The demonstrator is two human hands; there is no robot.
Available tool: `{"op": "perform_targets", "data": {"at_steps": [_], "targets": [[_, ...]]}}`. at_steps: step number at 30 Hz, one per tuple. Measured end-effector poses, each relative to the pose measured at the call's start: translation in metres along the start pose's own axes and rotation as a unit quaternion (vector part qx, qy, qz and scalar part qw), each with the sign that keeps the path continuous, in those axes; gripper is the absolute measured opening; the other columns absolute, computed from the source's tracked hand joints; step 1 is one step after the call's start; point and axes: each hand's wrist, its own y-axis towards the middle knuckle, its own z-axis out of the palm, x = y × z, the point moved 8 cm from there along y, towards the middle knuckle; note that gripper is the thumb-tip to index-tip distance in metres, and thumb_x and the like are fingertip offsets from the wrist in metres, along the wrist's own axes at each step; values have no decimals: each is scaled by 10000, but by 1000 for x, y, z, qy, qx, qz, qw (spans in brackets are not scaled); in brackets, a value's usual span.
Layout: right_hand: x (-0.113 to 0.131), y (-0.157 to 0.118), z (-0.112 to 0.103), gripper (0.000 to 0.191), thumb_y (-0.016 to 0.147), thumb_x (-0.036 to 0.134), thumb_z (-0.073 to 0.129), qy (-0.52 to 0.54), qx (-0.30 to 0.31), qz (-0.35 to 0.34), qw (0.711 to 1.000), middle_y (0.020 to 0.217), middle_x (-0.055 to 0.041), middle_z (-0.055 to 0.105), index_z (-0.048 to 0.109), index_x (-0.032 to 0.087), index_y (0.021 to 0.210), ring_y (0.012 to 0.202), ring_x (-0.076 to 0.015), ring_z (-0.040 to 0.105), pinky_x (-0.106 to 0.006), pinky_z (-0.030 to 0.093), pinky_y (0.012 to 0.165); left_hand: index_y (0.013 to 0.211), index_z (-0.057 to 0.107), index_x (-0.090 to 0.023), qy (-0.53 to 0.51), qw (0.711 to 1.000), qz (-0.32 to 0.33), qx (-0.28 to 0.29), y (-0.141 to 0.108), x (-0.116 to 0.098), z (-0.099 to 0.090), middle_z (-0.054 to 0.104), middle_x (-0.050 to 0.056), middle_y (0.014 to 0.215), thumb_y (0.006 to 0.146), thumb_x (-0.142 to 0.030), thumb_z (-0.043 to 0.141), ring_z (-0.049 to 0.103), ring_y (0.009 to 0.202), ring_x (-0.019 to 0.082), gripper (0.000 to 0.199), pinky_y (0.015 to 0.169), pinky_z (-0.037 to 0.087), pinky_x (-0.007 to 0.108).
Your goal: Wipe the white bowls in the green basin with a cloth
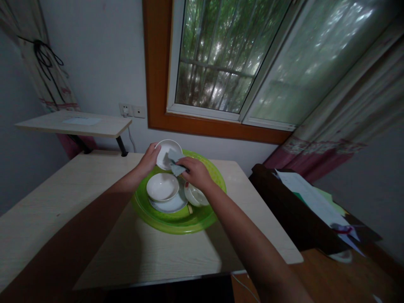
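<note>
My left hand (149, 159) grips the left rim of a white bowl (164, 152), which is tilted so its inside faces me. A grey-green cloth (177, 169) is pinched in my right hand (196, 171), and its upper part lies against the inside of that bowl. Both hands are over a green plastic basin (181, 229). Inside the basin, another white bowl (162, 188) sits on a white plate (172, 205). To their right a third bowl with a red mark (196, 197) is partly covered by my right hand and wrist.
The basin stands on a pale wooden table (104, 248). A raised shelf (109, 127) on black legs is at the back left. Behind are a wall socket (126, 110) and a window (217, 63). A dark brown piece of furniture (277, 206) with papers (311, 198) stands right.
</note>
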Motion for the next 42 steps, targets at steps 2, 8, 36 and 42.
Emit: {"op": "perform_targets", "data": {"at_steps": [2, 8, 36, 42], "targets": [[-16, -2, -15, 358, 894, 122, 659, 64, -104, 27, 992, 1257, -100, 823, 815, 224, 1199, 1165, -280, 754, -413, 584, 1058, 1355, 609, -208, -17, 1000, -7, 11, 0, 3, 1, 688, 176, 1389, 1029, -693, 511, 642, 1333, 364, 593, 1205, 502, 550], [-68, -22, -47, 267, 897, 246, 622, 110, -326, 148, 927, 1131, -105, 801, 756, 218, 1125, 1053, -288, 732, -421, 593, 988, 1222, 656, -210, -19, 997, 12, 79, -5, -3, 13, 728, 130, 1251, 1020, -701, 533, 674, 1213, 331, 546, 1125, 546, 485], [-51, -6, -13, 278, 955, 375, 778, 222, -189, 115, 950, 1279, -110, 725, 762, 252, 1204, 1158, -265, 704, -394, 627, 956, 1246, 749, -204, -5, 991, 33, 129, -10, -17, 28, 774, 128, 1322, 980, -666, 562, 709, 1254, 320, 565, 1158, 532, 447], [-59, -2, -2, 459, 873, 145, 726, 121, -131, 158, 971, 1308, -127, 756, 742, 206, 1327, 1180, -297, 707, -441, 590, 1060, 1278, 750, -196, 24, 988, 53, 140, -15, -26, 32, 780, 139, 1359, 974, -643, 569, 706, 1300, 328, 570, 1178, 529, 466]]}}
